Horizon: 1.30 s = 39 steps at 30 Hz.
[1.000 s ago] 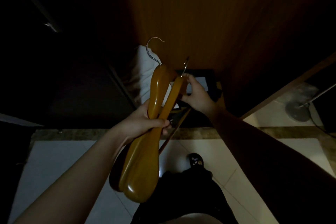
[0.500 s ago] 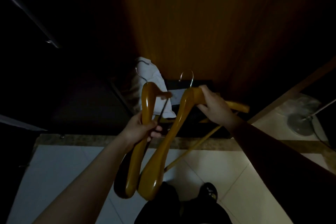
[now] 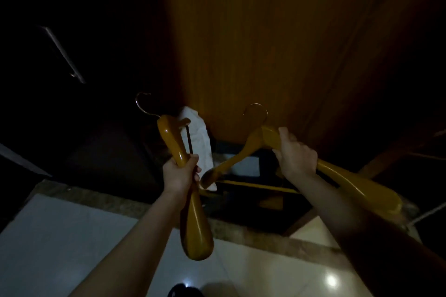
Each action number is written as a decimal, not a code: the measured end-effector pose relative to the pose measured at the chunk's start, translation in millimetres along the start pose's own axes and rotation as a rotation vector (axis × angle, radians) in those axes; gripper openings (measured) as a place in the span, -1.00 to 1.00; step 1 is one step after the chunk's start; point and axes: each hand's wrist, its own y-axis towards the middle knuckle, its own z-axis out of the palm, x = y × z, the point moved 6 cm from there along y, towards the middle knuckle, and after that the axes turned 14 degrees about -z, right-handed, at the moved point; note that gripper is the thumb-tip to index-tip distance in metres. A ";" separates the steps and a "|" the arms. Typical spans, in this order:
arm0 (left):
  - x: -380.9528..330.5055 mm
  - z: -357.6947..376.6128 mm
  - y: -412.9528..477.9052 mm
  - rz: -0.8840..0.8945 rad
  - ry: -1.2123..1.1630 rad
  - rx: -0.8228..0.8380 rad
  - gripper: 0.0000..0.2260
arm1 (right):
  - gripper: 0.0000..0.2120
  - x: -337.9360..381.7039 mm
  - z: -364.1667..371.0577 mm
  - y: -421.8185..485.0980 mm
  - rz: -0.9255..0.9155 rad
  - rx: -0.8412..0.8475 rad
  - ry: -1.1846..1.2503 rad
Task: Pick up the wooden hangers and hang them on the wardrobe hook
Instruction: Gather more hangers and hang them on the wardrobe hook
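Grips one glossy honey-brown wooden hanger [image 3: 196,229] in the left hand [image 3: 179,172], fingers curled tight round its arm and thin dark trouser bar together. Grips a second matching wooden hanger [image 3: 362,187] in the right hand [image 3: 295,155], fingers wrapped over the top of the arm just beside the neck. Holds the two well apart, one per hand, probably so the metal hooks and bars cannot tangle and each can be lifted alone. Takes as landmark the tall orange-brown wooden wardrobe panel [image 3: 265,43]: places the first hanger below and left of its lower left corner, in front of a crumpled white cloth [image 3: 201,142]; places the second just below its bottom edge, hook [image 3: 257,111] overlapping the wood. Shows the first nearly edge-on, long axis running away from the person, hook [image 3: 142,103] at the far end pointing up and left, broad shoulder end pointing back and down over the pale floor tiles [image 3: 60,236]. Shows the second broadside, long axis lying crosswise and sloping down to the right, hook upward. Shows no wardrobe hook, so nothing hung yet.
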 end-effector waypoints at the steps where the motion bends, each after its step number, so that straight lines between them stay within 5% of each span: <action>1: -13.8 7.9 -4.4 0.055 -0.030 -0.007 -0.89 | -0.56 -1.5 -12.8 7.7 0.003 -0.027 0.006; 11: -174.3 70.7 -49.7 0.490 -0.233 0.126 -0.94 | -0.46 11.3 -164.4 93.3 0.022 -0.313 0.087; 22: -334.9 102.2 -63.2 0.848 -0.158 0.298 -0.45 | -0.30 37.9 -280.3 178.9 -0.114 -0.490 0.156; 28: -421.7 119.5 -54.3 0.847 -0.128 0.292 -0.22 | -0.29 50.3 -336.2 239.1 -0.194 -0.603 0.221; 36: -519.7 139.4 -24.5 0.879 0.055 0.184 -0.53 | -0.21 59.5 -412.3 313.0 -0.197 -0.715 0.190; 39: -548.5 145.6 -18.1 0.928 0.110 0.104 -0.35 | -0.20 62.1 -432.1 338.6 -0.190 -0.724 0.206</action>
